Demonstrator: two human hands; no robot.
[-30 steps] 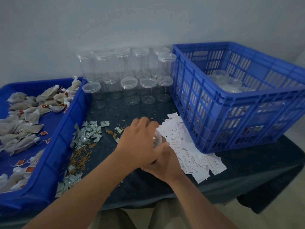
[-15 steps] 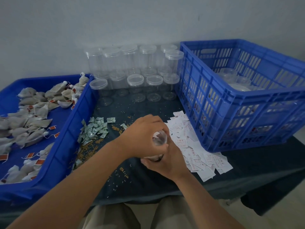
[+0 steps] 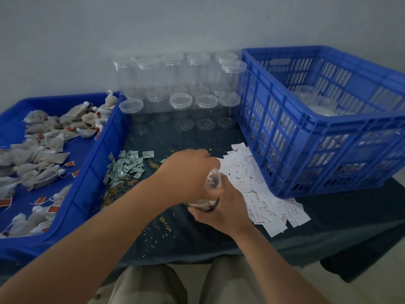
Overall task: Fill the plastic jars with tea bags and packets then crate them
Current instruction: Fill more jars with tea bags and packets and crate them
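Observation:
A clear plastic jar (image 3: 213,182) with tea bags inside is held tilted over the dark table between both hands. My left hand (image 3: 188,174) grips its top from above, fingers curled over the lid end. My right hand (image 3: 223,208) grips the lower part of the jar from the near side. Tea bags (image 3: 43,154) lie in the blue tray (image 3: 94,172) at the left. Green packets (image 3: 125,167) and white packets (image 3: 263,194) are heaped on the table on either side of the hands. The blue crate (image 3: 350,126) at the right holds several capped jars (image 3: 315,102).
Several empty clear jars (image 3: 186,88) stand in stacked rows against the wall behind the hands. Loose grains (image 3: 162,224) are scattered over the dark tablecloth. The table's front edge runs just above my knees.
Both hands stay on the jar in about the same spot. The jar now shows more from under my left hand and leans more. The view has shifted slightly.

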